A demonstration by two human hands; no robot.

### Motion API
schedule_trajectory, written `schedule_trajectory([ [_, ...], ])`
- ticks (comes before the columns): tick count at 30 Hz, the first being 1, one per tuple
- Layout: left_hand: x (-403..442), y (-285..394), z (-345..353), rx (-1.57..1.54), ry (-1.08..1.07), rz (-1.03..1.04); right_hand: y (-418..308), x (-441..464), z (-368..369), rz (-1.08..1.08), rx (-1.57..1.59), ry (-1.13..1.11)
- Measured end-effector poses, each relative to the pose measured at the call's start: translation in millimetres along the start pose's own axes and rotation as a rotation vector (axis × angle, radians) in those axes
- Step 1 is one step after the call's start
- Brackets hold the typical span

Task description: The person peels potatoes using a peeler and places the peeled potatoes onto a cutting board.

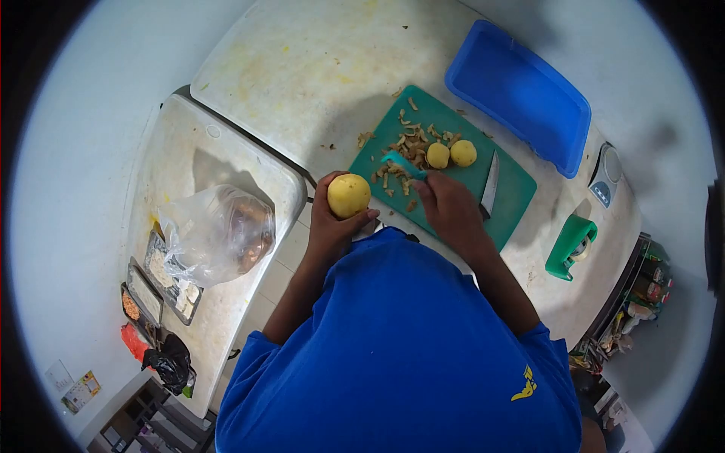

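Note:
My left hand point(331, 221) is wrapped round a peeled yellow potato point(349, 195), held up just off the near left corner of the green cutting board point(516, 198). In my right hand point(451, 205) is a teal peeler point(405, 164), its head over the board and apart from the potato. Two more peeled potatoes point(463, 153) lie on the board beyond that hand. Brown peelings point(414, 143) are scattered around them. A knife point(491, 183) rests on the board to the right of my right hand, its handle partly hidden behind my wrist.
A blue tray point(521, 94) stands behind the board. To the right are a kitchen scale point(606, 175) and a green tape dispenser point(572, 247). On the left table sit a clear plastic bag point(219, 234) with brownish contents, trays of food point(170, 275) and a black bag point(171, 364).

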State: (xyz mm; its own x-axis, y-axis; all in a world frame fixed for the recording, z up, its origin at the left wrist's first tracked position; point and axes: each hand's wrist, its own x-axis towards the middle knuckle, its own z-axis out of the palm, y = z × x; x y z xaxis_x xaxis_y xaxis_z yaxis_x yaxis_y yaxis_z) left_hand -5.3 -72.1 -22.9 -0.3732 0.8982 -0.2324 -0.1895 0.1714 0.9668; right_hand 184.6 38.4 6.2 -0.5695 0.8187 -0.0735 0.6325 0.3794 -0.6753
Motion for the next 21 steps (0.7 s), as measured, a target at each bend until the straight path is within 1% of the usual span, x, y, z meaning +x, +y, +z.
schedule_trajectory([
  [4, -2, 10, 5, 0.176, 0.020, 0.049, -30, -7, 0, -0.129, 0.036, -0.034],
  [6, -2, 10, 6, 0.160, 0.025, 0.049, -34, -9, 4, -0.161, 0.056, -0.036],
  [13, -5, 10, 9, 0.131, 0.026, 0.028, -45, -6, 10, -0.138, 0.024, -0.107],
  [15, -7, 12, 9, 0.167, 0.028, -0.013, -44, -6, 13, -0.128, 0.010, -0.114],
  [18, -7, 9, 5, 0.189, 0.012, -0.027, -48, -8, 11, -0.067, 0.005, -0.167],
  [21, -9, 11, 5, 0.279, 0.001, 0.015, -39, -12, 19, -0.094, -0.041, -0.064],
])
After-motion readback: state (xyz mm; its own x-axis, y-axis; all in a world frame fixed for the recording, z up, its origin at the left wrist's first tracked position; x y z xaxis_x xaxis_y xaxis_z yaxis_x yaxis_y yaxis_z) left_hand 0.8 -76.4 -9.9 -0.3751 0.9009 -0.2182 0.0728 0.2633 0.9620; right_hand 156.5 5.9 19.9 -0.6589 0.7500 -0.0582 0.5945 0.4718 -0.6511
